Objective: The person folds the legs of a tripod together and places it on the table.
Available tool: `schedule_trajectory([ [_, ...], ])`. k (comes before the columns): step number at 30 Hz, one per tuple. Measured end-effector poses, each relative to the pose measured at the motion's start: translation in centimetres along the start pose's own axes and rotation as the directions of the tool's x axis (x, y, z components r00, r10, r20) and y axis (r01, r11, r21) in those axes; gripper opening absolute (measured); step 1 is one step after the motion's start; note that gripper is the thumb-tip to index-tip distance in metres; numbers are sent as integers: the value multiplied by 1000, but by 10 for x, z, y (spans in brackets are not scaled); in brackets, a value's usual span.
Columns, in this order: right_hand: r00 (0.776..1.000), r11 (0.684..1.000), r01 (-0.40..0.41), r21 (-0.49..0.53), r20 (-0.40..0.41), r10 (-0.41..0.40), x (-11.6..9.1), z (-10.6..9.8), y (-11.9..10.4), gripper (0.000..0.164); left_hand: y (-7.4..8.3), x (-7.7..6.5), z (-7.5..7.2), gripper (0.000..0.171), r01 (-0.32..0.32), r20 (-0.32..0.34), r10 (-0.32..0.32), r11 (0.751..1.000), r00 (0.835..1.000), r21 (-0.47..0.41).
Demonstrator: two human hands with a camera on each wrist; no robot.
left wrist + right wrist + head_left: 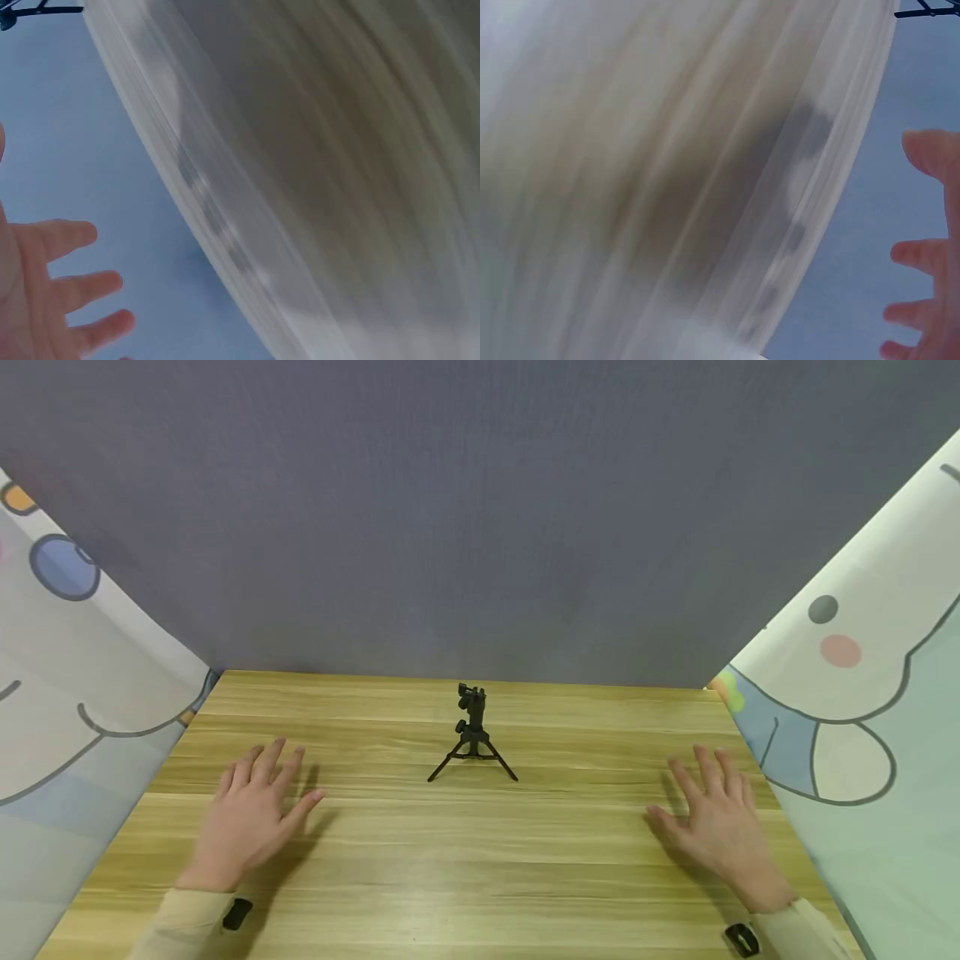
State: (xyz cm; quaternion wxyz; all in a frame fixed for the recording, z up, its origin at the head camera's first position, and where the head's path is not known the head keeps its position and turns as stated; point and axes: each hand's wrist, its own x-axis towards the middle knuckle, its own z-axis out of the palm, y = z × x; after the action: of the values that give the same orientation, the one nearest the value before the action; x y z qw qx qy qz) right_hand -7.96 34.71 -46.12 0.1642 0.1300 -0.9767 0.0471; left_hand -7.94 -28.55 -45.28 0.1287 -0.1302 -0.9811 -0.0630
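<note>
Tripod [474, 735], black and slim, stands upright on a wood-grain table [465, 860], near the middle of its far edge, its legs splayed and a clamp-like head on top. A person's two bare hands, well apart from it, hover over the table on either side, palms down, casting shadows on the wood. The left hand [251, 814] is wide, fingers apart, thumb angled inward toward the tripod. The right hand [716, 827] mirrors it, its grip also wide, fingers spread and thumb pointing inward. Each arm wears a pale sleeve [183, 914], with something black at the wrist. Behind the table rises a plain dark grey backdrop [480, 527]; white and pale blue cartoon-printed panels flank it, the right panel [840, 710] showing a grey dot and a pink cheek. Both wrist views catch spread fingers and, in an upper corner, part of the tripod.
</note>
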Motion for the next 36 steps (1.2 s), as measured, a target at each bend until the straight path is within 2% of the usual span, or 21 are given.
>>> schedule_trajectory([
  [4,993,995,70,73,-100,-62,4,5,-6,67,11,5,2,65,-3,-23,1,997,1000,-73],
  [11,994,980,15,199,-109,7,18,10,-30,51,33,22,12,52,15,-51,-24,983,998,-184],
  [18,976,956,95,276,-213,-36,44,27,-59,44,50,40,23,45,6,-24,-14,949,1000,-315],
  [24,975,927,125,352,-217,-49,69,31,-91,44,69,54,31,42,-8,-12,4,898,1000,-440],
  [32,980,870,128,477,-194,-38,97,28,-128,45,100,74,38,31,-2,14,13,811,1000,-585],
  [36,987,810,115,575,-155,-29,106,24,-143,45,112,82,44,28,19,40,9,770,999,-638],
])
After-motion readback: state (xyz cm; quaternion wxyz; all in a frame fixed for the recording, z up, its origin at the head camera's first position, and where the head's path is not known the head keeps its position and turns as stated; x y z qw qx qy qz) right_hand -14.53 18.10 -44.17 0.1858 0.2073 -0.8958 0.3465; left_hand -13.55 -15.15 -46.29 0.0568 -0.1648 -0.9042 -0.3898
